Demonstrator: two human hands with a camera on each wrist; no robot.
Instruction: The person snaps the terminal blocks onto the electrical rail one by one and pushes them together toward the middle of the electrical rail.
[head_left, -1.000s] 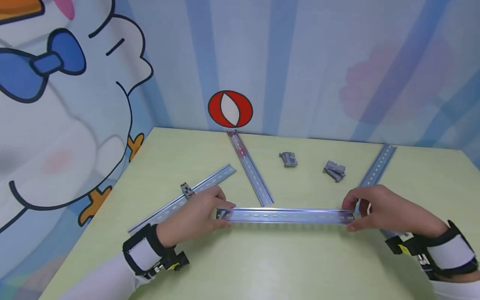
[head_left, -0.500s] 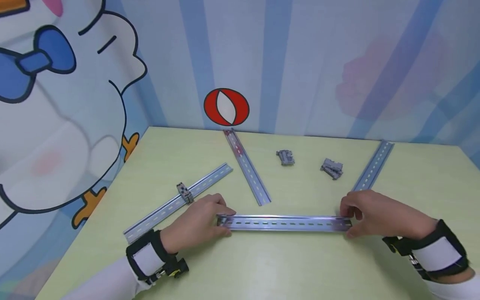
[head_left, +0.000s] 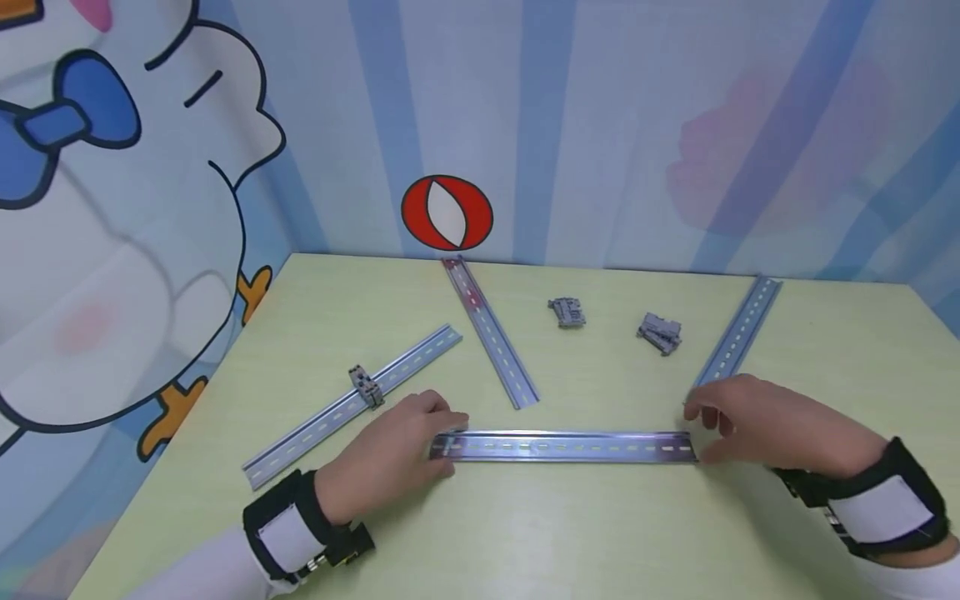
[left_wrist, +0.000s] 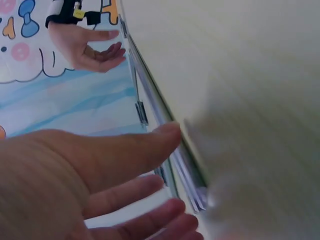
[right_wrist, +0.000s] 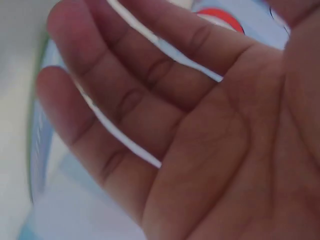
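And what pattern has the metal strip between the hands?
The metal strip shows a row of short slots, best in the head view.

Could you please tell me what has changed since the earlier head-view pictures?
The front rail has been lowered and now appears to rest on the table. The right hand has let go of its right end; the left hand stays at its left end, grip unclear. The other rails and grey pieces stayed put.
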